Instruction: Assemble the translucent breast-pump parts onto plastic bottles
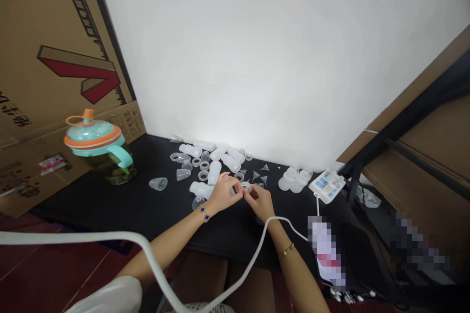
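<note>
The left hand [223,194] and right hand [259,201] are both closed in a pinch on a clear silicone ring [245,187], held between their fingertips just above the black counter [110,203]. Just beyond the left hand lies a frosted white plastic bottle body [201,190], with scattered clear plastic cups [183,174] ahead of the hands. Right of them sits a white control unit with blue panels [326,186], while a white tube [286,220] drapes over the right wrist.

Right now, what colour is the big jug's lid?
Its lid is teal and orange, as the head view shows.
</note>
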Demonstrator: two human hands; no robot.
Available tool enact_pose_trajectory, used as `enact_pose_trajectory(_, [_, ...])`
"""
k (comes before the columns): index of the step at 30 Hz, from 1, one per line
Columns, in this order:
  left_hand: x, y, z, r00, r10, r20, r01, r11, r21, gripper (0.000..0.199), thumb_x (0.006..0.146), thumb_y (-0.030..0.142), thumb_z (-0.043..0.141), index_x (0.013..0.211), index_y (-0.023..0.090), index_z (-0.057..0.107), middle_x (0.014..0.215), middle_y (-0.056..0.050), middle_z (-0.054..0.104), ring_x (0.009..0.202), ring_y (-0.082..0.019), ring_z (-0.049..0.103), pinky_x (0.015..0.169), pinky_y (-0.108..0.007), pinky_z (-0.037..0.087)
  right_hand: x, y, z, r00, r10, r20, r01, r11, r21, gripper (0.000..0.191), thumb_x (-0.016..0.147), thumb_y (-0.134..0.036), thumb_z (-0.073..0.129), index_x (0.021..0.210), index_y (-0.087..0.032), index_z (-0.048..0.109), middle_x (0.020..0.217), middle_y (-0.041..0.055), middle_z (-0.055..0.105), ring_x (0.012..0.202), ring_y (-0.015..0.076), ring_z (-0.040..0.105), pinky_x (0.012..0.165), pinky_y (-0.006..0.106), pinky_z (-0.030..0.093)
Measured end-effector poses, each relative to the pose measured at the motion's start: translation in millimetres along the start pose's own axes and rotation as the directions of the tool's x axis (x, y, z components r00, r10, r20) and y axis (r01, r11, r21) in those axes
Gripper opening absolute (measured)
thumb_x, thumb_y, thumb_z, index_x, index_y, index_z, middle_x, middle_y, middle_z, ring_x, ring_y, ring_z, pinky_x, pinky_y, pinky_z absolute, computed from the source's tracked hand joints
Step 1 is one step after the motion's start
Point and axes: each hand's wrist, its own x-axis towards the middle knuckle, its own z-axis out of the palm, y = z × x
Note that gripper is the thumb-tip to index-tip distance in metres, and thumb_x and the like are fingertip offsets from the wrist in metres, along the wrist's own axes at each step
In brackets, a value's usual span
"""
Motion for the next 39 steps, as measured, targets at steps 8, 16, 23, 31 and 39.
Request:
enact_pose_trajectory(8, [-0.1, -0.9, 1.1, 1.0, 0.002, -0.003, -0.002, 1.0, 0.007, 0.013, 0.082, 0.021, 0.059, 0.07, 0.022, 0.051, 0.067, 0.005, 0.061, 0.07, -0.015, 0.062, 0.11, -0.044, 0.036, -0.3, -0.5, 0.7, 1.0, 0.006, -0.002, -0.006, 1.0, -0.001, 0.025, 0.091, -0.038, 0.057, 0.075, -0.02, 0.064, 0.061, -0.0015, 0.059, 0.055, 0.0128, 0.051, 0.053, 0.022, 0.036])
enact_pose_trajectory(16, [-0.2, 0.5, 0.3, 1.0, 0.006, 0.005, -0.006, 1.0, 0.005, 0.013, 0.083, 0.021, 0.057, 0.071, 0.021, 0.051, 0.065, 0.006, 0.06, 0.068, -0.014, 0.061, 0.109, -0.044, 0.036, -0.4, -1.2, 0.9, 1.0, -0.004, -0.012, 0.004, 1.0, 0.01, 0.026, 0.09, -0.038, 0.058, 0.073, -0.019, 0.063, 0.061, -0.0014, 0.059, 0.054, 0.0121, 0.05, 0.052, 0.021, 0.036])
enact_pose_trajectory(23, [-0.4, 1.0, 1.2, 1.0, 0.017, 0.0, -0.017, 1.0, -0.004, 0.014, 0.083, 0.019, 0.056, 0.071, 0.022, 0.051, 0.064, 0.006, 0.058, 0.067, -0.014, 0.06, 0.108, -0.044, 0.037, -0.4, -0.8, 1.1, 1.0, -0.021, -0.024, 0.02, 1.0, -0.02, 0.028, 0.09, -0.039, 0.058, 0.071, -0.02, 0.062, 0.059, -0.0019, 0.057, 0.054, 0.012, 0.049, 0.052, 0.022, 0.035])
enact_pose_trajectory(31, [-0.5, -0.9, 1.5, 1.0, 0.021, 0.006, -0.021, 1.0, -0.006, 0.013, 0.083, 0.019, 0.056, 0.071, 0.022, 0.051, 0.064, 0.006, 0.058, 0.067, -0.014, 0.06, 0.108, -0.044, 0.037, -0.4, 0.8, 2.5, 0.999, -0.028, -0.029, 0.028, 0.999, -0.025, 0.031, 0.091, -0.04, 0.058, 0.068, -0.02, 0.06, 0.058, -0.0027, 0.054, 0.053, 0.0116, 0.048, 0.052, 0.022, 0.034])
enact_pose_trajectory(39, [-0.4, 0.5, 0.5, 1.0, 0.018, 0.017, -0.018, 1.0, -0.013, 0.015, 0.084, 0.019, 0.055, 0.071, 0.022, 0.05, 0.063, 0.006, 0.058, 0.067, -0.014, 0.06, 0.108, -0.044, 0.038, -0.5, -2.2, 1.5, 0.999, -0.027, -0.04, 0.026, 0.999, -0.032, 0.032, 0.09, -0.041, 0.058, 0.065, -0.02, 0.057, 0.056, -0.0028, 0.053, 0.052, 0.0115, 0.047, 0.051, 0.022, 0.033])
